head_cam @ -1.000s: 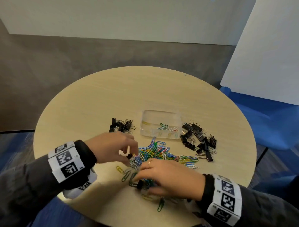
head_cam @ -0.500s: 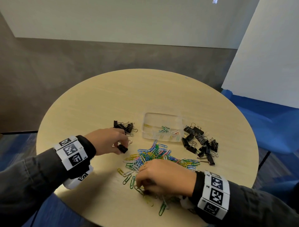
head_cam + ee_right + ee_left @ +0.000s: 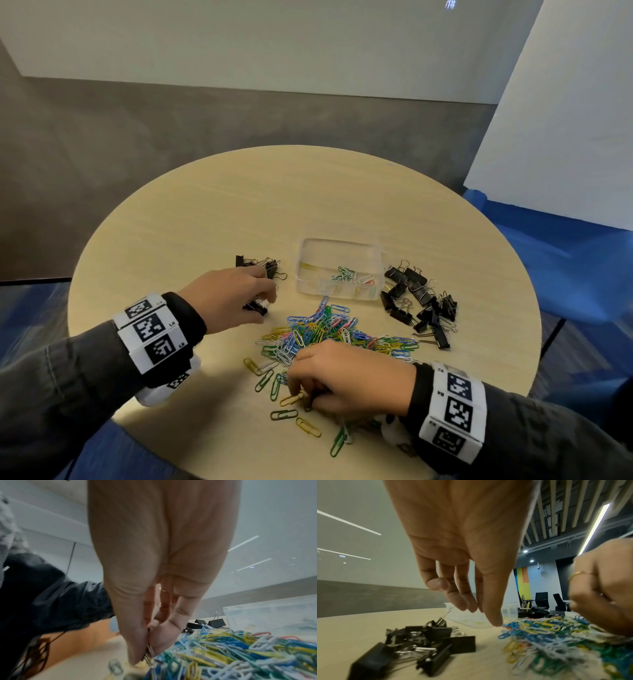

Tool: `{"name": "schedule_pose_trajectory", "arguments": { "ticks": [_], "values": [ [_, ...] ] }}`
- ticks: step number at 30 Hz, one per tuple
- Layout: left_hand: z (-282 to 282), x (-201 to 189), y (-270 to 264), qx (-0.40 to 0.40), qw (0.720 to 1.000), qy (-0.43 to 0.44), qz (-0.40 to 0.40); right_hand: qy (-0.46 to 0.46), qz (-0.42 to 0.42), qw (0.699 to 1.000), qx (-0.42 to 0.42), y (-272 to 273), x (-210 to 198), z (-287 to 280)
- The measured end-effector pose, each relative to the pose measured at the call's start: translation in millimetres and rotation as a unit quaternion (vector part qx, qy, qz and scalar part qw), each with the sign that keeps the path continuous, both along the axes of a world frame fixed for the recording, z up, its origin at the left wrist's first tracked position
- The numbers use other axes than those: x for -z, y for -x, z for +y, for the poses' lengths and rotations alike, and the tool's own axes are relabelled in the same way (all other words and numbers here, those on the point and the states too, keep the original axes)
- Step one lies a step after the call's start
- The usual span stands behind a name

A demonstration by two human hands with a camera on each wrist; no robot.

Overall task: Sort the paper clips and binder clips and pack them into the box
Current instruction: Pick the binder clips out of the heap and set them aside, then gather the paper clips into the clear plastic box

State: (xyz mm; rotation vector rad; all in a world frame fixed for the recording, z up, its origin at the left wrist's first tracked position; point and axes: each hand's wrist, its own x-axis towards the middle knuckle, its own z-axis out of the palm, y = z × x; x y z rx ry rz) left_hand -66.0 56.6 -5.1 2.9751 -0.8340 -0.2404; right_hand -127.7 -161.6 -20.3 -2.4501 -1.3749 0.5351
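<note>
A heap of coloured paper clips (image 3: pixel 329 329) lies mid-table in front of the clear plastic box (image 3: pixel 342 242), which holds a few paper clips (image 3: pixel 346 274). My left hand (image 3: pixel 263 301) hovers over a small pile of black binder clips (image 3: pixel 428 642) left of the box. Its fingers (image 3: pixel 462 604) hang relaxed and hold nothing. My right hand (image 3: pixel 301 394) is at the near edge of the heap. Thumb and fingers there pinch the silver wire handles of a binder clip (image 3: pixel 149 651), which the hand mostly hides.
A larger pile of black binder clips (image 3: pixel 421 301) lies right of the box. Loose paper clips (image 3: pixel 284 414) are scattered toward the near edge of the round wooden table (image 3: pixel 205 212). A white panel (image 3: pixel 565 120) stands beyond the table at the right.
My left hand moved away from the heap with a black binder clip, reached the small left pile and let it go. The right hand stayed at the near edge, pinching in the clips.
</note>
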Motion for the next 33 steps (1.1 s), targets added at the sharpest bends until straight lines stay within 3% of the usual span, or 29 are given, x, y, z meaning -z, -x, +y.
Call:
{"name": "schedule_pose_trajectory", "arguments": {
  "ticks": [3,6,12,17,22,28,33],
  "values": [
    [-0.1,-2.9,6.5,0.024,0.995,0.065,0.071,-0.052,0.042,0.995,0.074,-11.9,-13.7,-14.7],
    [0.6,1.0,16.3,0.001,0.984,0.062,0.168,-0.086,0.020,0.978,0.190,-36.0,-26.8,-46.8],
    [-0.6,24.0,30.9,-0.012,0.978,0.066,0.200,-0.053,-0.057,0.939,0.335,-75.3,-21.9,-110.5],
    [-10.0,29.2,33.7,0.010,0.970,0.143,0.194,0.052,-0.082,0.940,0.327,-71.7,-8.9,-124.2],
    [-12.5,26.9,41.4,0.075,0.972,0.192,0.114,0.014,-0.040,0.958,0.285,-33.1,-11.8,-117.4],
    [-29.1,23.3,33.6,0.069,0.961,0.158,0.214,0.176,0.082,0.947,0.255,6.0,-7.8,-97.6],
    [-39.2,29.2,20.0,0.069,0.959,0.133,0.242,0.180,0.093,0.946,0.253,9.7,-1.0,-88.6]
  ]
}}
